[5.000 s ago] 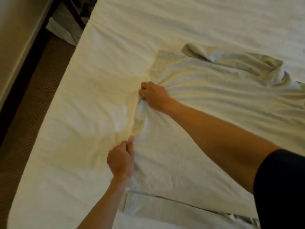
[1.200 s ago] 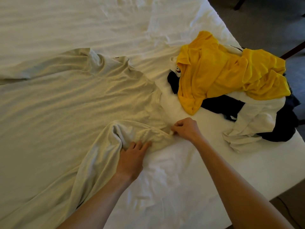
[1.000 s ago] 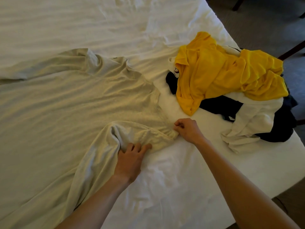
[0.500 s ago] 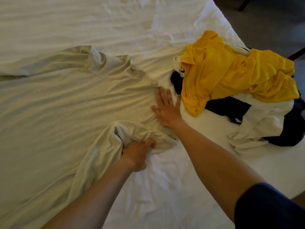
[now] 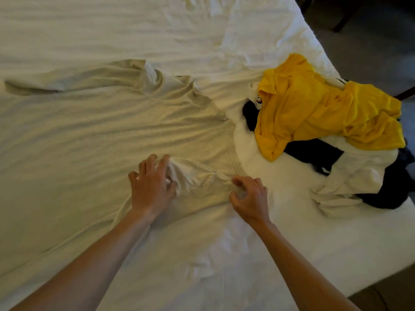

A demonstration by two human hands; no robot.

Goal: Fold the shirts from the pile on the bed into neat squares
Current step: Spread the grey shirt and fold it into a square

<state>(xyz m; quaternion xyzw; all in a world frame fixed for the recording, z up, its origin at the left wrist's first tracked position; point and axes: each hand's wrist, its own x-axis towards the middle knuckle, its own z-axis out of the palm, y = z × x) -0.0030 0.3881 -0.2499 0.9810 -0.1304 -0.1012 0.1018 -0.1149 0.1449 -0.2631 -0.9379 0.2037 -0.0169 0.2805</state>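
Pale beige cotton long-sleeve shirt lies spread on the white-sheeted bed, w/ near sleeve bunched. Left hand rests on that bunch, fingers splayed & loose; right hand pinches the cuff end. Risk: sleeve folds in crooked b/c of trapped wrinkles. Heap of yellow, navy & white shirts sits just beside, could snag.

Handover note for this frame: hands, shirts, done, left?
Left hand: fingers spread, resting on the near sleeve of the grey shirt, holding nothing.
Right hand: fingers curled, pinching the sleeve's end.
Grey shirt lies spread flat on the bed, far sleeve out to the left, near sleeve bunched over the body.
Pile, yellow shirt on top, sits at the bed's right edge, unfolded.
Done: shirt laid out. No folded shirt in view.
Left: fold the grey shirt, then the pile.
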